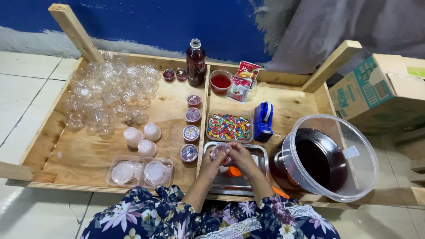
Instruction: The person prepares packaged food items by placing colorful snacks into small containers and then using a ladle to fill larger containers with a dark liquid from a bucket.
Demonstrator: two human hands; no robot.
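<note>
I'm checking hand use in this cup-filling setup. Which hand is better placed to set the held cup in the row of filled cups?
Probably the left hand: the row of filled cups lies just to its left, while the right hand would have to cross over the small cup.

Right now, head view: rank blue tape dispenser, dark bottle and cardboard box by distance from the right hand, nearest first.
1. Blue tape dispenser: just up and right of the right hand.
2. Dark bottle: at the tray's back edge, up-left.
3. Cardboard box: outside the tray, far right.

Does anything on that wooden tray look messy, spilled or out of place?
No spill shows. The empty clear cups lie in a jumbled heap, many tipped over, while the filled cups stand in a neat row.
</note>
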